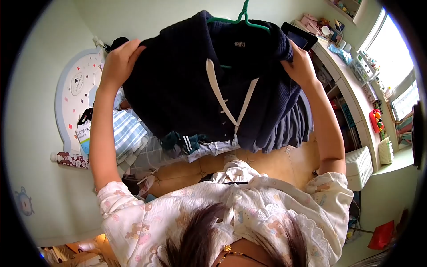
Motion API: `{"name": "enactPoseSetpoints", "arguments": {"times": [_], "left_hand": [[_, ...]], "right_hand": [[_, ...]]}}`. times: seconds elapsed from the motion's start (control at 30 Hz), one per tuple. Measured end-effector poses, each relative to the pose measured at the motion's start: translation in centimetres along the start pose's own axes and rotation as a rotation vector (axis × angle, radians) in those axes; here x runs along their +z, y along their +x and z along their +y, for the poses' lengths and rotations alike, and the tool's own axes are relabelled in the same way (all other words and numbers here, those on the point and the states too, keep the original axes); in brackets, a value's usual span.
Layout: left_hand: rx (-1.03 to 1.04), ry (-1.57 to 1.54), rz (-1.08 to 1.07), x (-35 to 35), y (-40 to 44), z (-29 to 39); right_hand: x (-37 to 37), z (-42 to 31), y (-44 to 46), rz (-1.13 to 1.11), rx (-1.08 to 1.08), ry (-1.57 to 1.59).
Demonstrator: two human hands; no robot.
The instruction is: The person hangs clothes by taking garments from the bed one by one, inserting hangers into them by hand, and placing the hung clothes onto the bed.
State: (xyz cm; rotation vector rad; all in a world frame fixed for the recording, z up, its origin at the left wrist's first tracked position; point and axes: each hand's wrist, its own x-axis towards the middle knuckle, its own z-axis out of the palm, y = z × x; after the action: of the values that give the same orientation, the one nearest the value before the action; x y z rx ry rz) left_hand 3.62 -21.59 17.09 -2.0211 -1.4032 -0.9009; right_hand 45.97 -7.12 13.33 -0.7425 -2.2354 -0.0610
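Note:
A dark navy jacket (173, 84) with white trim down its front opening hangs on a green hanger (243, 18), held up before me. My left hand (119, 62) grips the jacket's shoulder on the left side of the view. On the other side, my right hand (300, 64) pinches the opposite shoulder, thumb in front. The hanger's hook runs out past the top of the view. Below the jacket's right side hangs a grey pleated skirt (291, 127); how it is attached is hidden.
Behind the jacket is a bed with a white, blue-edged headboard (75, 98) and piled clothes, including a blue checked cloth (126, 129). To the right, a long desk (351, 84) holding many small items runs below a window (396, 49). A white box-like unit (359, 167) stands beside it.

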Motion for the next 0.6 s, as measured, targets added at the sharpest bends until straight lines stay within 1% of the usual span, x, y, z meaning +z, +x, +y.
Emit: {"name": "enactPoseSetpoints", "arguments": {"times": [0.07, 0.1, 0.17, 0.2, 0.27, 0.3, 0.33, 0.37, 0.4, 0.47, 0.5, 0.53, 0.57, 0.6], "left_hand": [[0.027, 0.033, 0.094, -0.5, 0.8, 0.0], [0.012, 0.161, 0.096, -1.1, 1.3, 0.3], [0.075, 0.223, -0.009, -1.7, 1.9, 1.4], [0.109, 0.253, -0.064, -1.7, 2.1, 2.1], [0.24, 0.119, -0.158, -0.8, 2.4, 3.7], [0.131, 0.067, -0.173, -0.3, 1.9, 4.9], [0.019, 0.012, -0.189, 0.3, 1.3, 5.8], [0.041, 0.02, -0.181, 1.4, 1.0, 4.8], [0.009, 0.024, -0.174, 2.2, 0.2, 4.3], [-0.047, 0.034, -0.153, 3.5, -0.7, 3.4], [0.049, 0.03, -0.099, 3.7, -0.9, 3.2], [0.098, 0.036, -0.113, 3.7, -1.3, 2.7], [0.144, 0.044, -0.121, 3.7, -1.7, 2.1], [0.189, 0.052, -0.128, 3.7, -1.9, 2.0]], "right_hand": [[0.2, 1.1, 0.0, 0.024, -0.028, -0.067], [0.2, 0.8, 0.0, 0.021, -0.054, -0.082], [0.0, -0.3, -0.2, 0.013, -0.099, -0.112], [0.1, -0.6, -0.4, 0.019, -0.027, -0.019], [0.1, -0.9, -0.3, 0.041, 0.112, 0.164], [0.6, -0.8, -0.5, 0.137, -0.001, 0.189], [0.7, -0.9, -0.4, 0.111, -0.009, 0.231], [0.9, -1.1, -0.3, 0.083, -0.015, 0.273], [0.9, -1.2, -0.4, 0.053, -0.022, 0.315], [-0.2, -1.0, 0.0, -0.09, -0.054, 0.367], [-1.0, -0.8, 0.1, -0.156, -0.055, 0.411], [-1.6, -0.7, 0.1, -0.221, -0.054, 0.456], [-2.2, -0.2, 0.3, -0.175, -0.136, 0.465], [-3.5, 0.2, 0.6, -0.241, -0.062, 0.478]]}}
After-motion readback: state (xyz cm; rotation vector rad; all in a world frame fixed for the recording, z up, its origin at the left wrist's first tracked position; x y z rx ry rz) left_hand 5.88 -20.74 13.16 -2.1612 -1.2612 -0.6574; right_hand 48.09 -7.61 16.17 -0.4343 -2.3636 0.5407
